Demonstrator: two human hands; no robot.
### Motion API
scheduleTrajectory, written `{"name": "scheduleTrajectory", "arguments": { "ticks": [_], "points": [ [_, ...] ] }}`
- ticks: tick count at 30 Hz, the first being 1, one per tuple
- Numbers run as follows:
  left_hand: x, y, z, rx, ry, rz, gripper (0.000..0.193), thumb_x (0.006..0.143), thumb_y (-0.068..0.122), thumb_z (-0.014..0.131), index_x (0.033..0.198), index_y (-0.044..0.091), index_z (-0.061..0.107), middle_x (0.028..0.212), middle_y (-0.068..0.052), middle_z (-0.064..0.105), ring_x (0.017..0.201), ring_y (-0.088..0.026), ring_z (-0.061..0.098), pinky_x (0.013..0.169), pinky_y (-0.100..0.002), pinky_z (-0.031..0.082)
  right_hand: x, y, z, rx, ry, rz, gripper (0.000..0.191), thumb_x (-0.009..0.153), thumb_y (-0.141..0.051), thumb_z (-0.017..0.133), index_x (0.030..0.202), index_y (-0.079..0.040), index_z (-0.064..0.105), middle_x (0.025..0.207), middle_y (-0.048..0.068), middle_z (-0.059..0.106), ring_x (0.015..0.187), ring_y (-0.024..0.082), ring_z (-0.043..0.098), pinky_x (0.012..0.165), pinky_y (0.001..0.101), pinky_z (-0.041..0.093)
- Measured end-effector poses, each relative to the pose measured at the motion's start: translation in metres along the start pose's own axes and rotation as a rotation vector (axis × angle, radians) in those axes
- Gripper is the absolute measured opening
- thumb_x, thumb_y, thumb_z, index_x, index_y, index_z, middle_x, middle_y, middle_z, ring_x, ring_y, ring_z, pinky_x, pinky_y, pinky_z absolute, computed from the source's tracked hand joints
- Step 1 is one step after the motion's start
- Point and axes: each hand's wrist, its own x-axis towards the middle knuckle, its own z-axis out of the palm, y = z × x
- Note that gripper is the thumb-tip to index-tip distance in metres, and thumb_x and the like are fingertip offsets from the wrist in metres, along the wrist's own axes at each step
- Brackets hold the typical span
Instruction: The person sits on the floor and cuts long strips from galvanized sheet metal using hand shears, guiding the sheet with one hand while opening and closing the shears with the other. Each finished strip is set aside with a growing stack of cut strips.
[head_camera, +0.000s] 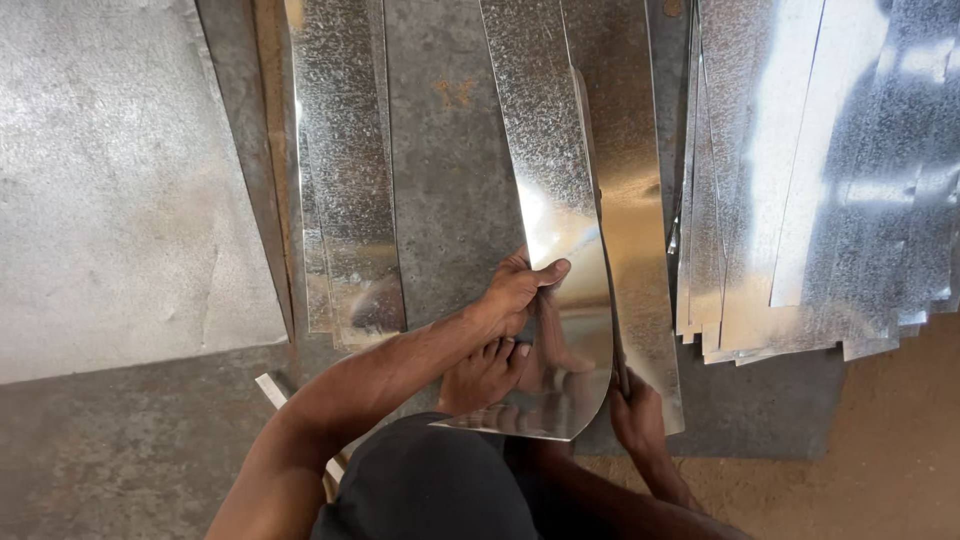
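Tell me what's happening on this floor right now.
A person crouched over the concrete floor is handling a long, shiny galvanised sheet-metal strip with bare hands. The left hand grips the strip's left edge, where it curves upward; the right hand pinches its near right edge. A bare foot rests by the near end. More stacked galvanised strips lie to the left and a larger pile to the right.
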Motion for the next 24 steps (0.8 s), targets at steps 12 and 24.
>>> {"name": "scheduleTrajectory", "arguments": {
  "ticks": [12,24],
  "points": [
    [-0.028,-0.004,0.0,0.035,-0.073,-0.077,0.032,0.092,0.008,0.075,0.122,0.004,0.066,0.115,-0.012,0.073,0.103,-0.021,0.071,0.091,-0.04,0.063,0.018,-0.073,-0.029,0.139,-0.023,-0.249,0.044,0.101,-0.027,0.058,0.137,-0.002,0.055,0.129,0.025,0.066,0.119,0.034,0.064,0.092,0.0429,0.053],
    [-0.039,-0.013,0.004,-0.024,-0.158,0.036,0.029,0.094,0.005,0.076,0.121,0.002,0.066,0.114,-0.011,0.074,0.104,-0.02,0.07,0.09,-0.037,0.06,0.061,-0.093,-0.043,0.632,-0.336,-0.087,0.058,0.104,-0.036,0.049,0.153,-0.014,0.025,0.134,0.026,0.065,0.106,0.03,0.073,0.086,0.042,0.059]
  ]
}}
